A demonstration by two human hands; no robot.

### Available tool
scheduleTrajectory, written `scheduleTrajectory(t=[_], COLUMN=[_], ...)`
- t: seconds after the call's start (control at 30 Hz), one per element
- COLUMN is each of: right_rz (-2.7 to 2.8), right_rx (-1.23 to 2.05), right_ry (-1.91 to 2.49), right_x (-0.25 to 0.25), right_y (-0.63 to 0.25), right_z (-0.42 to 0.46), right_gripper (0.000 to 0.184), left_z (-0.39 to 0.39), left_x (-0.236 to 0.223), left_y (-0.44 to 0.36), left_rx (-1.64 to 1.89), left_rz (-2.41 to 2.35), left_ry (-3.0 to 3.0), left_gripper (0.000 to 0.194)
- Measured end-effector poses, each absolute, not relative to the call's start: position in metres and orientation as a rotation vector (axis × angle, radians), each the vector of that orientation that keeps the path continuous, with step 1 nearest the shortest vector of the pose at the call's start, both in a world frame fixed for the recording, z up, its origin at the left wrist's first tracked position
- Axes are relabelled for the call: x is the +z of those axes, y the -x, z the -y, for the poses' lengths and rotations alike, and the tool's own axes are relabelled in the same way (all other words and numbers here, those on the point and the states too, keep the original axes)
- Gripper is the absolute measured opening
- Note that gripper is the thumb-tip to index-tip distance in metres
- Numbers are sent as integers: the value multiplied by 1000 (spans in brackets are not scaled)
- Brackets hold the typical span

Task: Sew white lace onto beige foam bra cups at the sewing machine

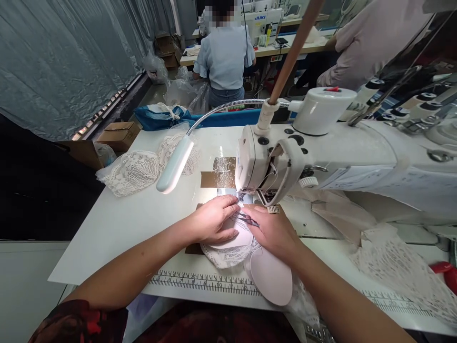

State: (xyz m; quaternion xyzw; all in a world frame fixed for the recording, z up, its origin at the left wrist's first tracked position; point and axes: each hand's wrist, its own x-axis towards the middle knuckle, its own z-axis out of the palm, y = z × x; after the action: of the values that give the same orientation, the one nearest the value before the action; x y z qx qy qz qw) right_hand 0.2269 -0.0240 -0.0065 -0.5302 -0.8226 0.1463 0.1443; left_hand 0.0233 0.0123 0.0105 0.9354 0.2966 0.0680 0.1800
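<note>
My left hand (214,220) lies flat on a white lace bra cup (228,256), fingers stretched toward the needle area and thumb apart. From the other side my right hand (276,232) rests at the cup's edge, its fingers closed around metal thread snips (249,220) whose blades point left over the lace. The white sewing machine (249,159) stands just beyond both hands, and its head hides part of the needle area. A smooth pale cup (272,277) hangs below my right wrist at the table's front edge.
A gooseneck lamp (175,164) arches over the table's left side. Lace cups (137,171) lie at the back left. More lace (403,271) spreads at the right. A printed ruler (203,283) runs along the front edge. Two people sit beyond the machine.
</note>
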Motion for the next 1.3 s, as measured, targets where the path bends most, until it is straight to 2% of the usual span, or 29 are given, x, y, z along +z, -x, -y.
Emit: scheduleTrajectory(t=[0.33,0.47,0.73,0.97,1.3], right_rz=[2378,2385,2476,2468,2507], right_rx=[437,431,361,285,209], right_ry=[1567,1532,1516,1593,1646], right_x=[-4,-3,-11,-14,-17], right_y=[-226,-228,-231,-229,-226], right_z=[23,23,24,26,24], right_gripper=[25,30,35,41,42], left_z=[-27,-30,-13,-10,-19], left_x=[11,16,8,-4,0], left_y=[-22,-15,-24,-22,-18], left_rx=[152,26,161,220,207], left_rz=[-752,-702,-762,-773,-766], left_ry=[-2682,-2734,-2827,-2830,-2854], left_gripper=[58,57,35,56,50])
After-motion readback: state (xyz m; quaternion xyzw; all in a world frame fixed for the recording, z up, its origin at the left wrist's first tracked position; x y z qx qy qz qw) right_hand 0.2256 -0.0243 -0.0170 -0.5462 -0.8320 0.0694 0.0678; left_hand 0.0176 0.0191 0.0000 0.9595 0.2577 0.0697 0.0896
